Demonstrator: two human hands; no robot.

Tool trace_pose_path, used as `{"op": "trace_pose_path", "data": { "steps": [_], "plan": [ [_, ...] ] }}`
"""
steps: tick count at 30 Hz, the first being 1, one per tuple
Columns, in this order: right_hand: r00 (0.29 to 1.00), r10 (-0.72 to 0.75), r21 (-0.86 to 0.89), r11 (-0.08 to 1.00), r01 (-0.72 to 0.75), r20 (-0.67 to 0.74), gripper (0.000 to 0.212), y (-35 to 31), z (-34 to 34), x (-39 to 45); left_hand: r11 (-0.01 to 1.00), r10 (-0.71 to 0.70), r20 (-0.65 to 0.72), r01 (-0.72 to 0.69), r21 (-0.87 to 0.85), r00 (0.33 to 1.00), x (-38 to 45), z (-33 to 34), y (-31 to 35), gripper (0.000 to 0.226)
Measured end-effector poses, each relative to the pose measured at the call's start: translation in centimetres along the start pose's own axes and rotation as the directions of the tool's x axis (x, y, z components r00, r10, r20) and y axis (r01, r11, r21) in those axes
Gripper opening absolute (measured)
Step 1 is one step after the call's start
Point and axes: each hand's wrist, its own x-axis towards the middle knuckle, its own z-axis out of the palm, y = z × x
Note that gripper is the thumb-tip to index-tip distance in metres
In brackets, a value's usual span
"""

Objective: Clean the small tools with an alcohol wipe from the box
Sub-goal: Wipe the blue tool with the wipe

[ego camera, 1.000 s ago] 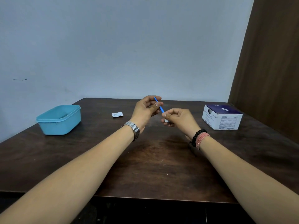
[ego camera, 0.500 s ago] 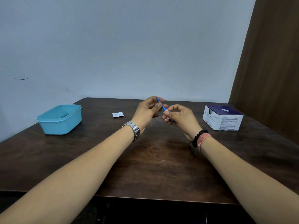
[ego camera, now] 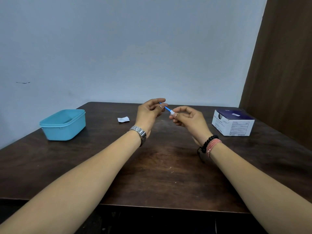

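Observation:
Above the middle of the table, my left hand [ego camera: 149, 114] pinches the far end of a thin blue tool [ego camera: 167, 108]. My right hand [ego camera: 189, 120] pinches a small white alcohol wipe [ego camera: 172, 112] around the tool's near end. The tool slants from upper left to lower right between the two hands. The white and dark blue box of wipes [ego camera: 233, 123] stands on the table to the right of my right hand. Only a short stretch of the tool shows between the fingers.
A light blue plastic tub [ego camera: 63, 124] sits at the left of the dark wooden table [ego camera: 162, 174]. A torn white wipe packet [ego camera: 123, 119] lies between tub and hands. A brown panel [ego camera: 283, 65] rises at the right, a pale wall behind.
My right hand slid the wipe up the tool toward my left hand, then back down to its near end. The hands are a little farther apart now.

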Motion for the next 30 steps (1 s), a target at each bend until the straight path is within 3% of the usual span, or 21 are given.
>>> {"op": "trace_pose_path", "data": {
  "steps": [6,11,18,24,30],
  "plan": [
    [0.998,-0.052,0.064,0.997,0.053,-0.028,0.016,-0.2,-0.2,-0.1,0.998,-0.049,-0.074,0.045,-0.053,0.996,0.5,-0.3,-0.4,0.008],
    [0.997,-0.063,0.155,0.985,0.07,-0.052,0.014,-0.4,-0.3,-0.1,0.997,-0.074,0.046,0.074,0.005,0.996,-0.1,0.4,-0.6,0.006],
    [0.997,-0.068,0.127,0.989,0.072,-0.037,0.012,-0.2,0.0,0.0,0.996,-0.076,0.078,0.072,0.059,0.994,-0.5,0.8,-0.4,0.006],
    [0.995,-0.098,0.099,0.99,0.098,-0.006,0.022,-0.4,-0.1,-0.1,0.994,-0.1,0.093,0.095,0.052,0.991,-0.5,0.6,-0.4,0.011],
    [0.989,-0.138,0.034,0.99,0.14,-0.058,0.01,-0.8,-0.1,-0.3,0.99,-0.095,0.184,0.074,0.121,0.978,-0.9,1.0,0.0,0.011]
  ]
}}
